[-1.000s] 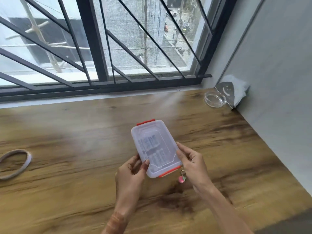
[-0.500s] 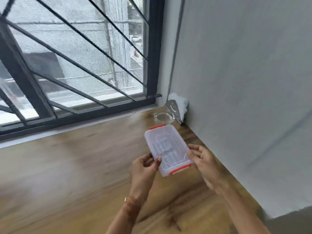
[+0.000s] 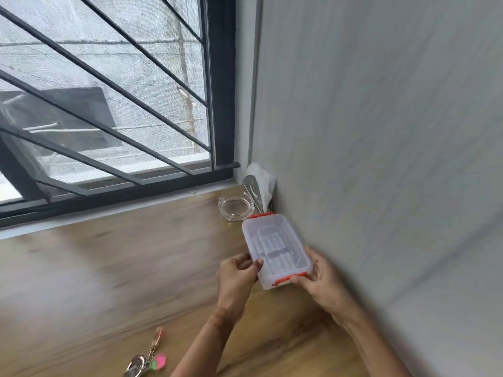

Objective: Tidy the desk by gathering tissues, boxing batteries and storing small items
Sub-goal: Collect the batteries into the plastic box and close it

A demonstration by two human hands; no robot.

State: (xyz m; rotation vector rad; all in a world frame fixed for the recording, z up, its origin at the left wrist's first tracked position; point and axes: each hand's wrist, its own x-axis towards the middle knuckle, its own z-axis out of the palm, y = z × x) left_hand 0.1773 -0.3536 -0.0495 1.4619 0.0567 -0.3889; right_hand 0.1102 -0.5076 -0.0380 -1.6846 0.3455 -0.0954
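A clear plastic box (image 3: 275, 247) with orange clips and a closed lid is held over the wooden desk (image 3: 109, 268), close to the grey wall. Batteries show faintly through the lid. My left hand (image 3: 236, 276) grips its near left edge, thumb on the lid. My right hand (image 3: 321, 278) grips its near right corner by the orange clip. Behind the box, in the desk's corner, white tissues (image 3: 262, 183) stand in a metal holder (image 3: 253, 190).
A glass ashtray (image 3: 235, 208) sits just beyond the box's far end. A key ring (image 3: 148, 360) with pink and green charms lies near the desk's front edge. The barred window (image 3: 109, 104) runs along the back, the wall (image 3: 381, 159) along the right.
Both hands have carried the box to the right and away, toward the wall corner beside the ashtray. The view has swung right with them; the key ring now lies left of my arms.
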